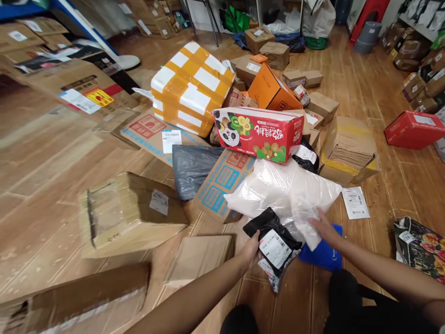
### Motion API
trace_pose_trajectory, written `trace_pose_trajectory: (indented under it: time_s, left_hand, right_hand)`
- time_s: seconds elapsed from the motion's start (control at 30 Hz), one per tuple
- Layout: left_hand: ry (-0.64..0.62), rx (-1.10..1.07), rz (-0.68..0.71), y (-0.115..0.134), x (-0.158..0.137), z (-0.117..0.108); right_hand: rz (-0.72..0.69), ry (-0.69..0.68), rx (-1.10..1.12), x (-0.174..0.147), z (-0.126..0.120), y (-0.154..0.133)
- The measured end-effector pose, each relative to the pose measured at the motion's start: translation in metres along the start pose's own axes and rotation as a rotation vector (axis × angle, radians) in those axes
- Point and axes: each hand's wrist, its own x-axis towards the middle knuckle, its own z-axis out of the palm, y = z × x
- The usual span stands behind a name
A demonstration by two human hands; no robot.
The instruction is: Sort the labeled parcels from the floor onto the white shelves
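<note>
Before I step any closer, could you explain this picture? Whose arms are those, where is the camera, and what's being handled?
No machine here: these are a person's bare hands, seen from a camera worn on that person's head, looking forward and down. The left hand holds a black plastic mailer with a white label. The right hand is at a white plastic-wrapped parcel; whether it grips is hard to tell. Around them on the wooden floor lie many packages, including a blue mailer, a red kiwi fruit box and a white box crisscrossed with orange tape.
</note>
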Motion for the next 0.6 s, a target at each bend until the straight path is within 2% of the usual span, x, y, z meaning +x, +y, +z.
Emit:
trace_pose_trajectory:
  time_s: [0.07, 0.13, 0.23, 0.33, 0.43, 0.6]
  left_hand:
    - [-0.023, -0.013, -0.031, -0.001, -0.003, -0.003]
    - [-0.066, -0.010, -0.065, 0.002, -0.010, -0.007]
    - [-0.173, 0.000, -0.101, 0.005, -0.022, -0.017]
    - [-0.277, -0.007, -0.013, -0.001, -0.030, -0.028]
    - [-0.288, 0.070, 0.076, -0.013, -0.030, -0.032]
    - [-0.266, 0.123, 0.094, -0.019, -0.017, -0.020]
  right_hand:
    - [0.081, -0.244, 0.046, -0.014, 0.034, 0.019]
    - [0.117, -0.373, -0.039, -0.025, 0.060, 0.037]
    - [0.100, -0.360, -0.197, -0.033, 0.080, 0.049]
    - [0.054, -0.290, -0.201, -0.030, 0.085, 0.041]
    - [-0.012, -0.273, -0.273, -0.022, 0.085, 0.027]
    - [-0.055, -0.403, -0.453, -0.009, 0.078, 0.007]
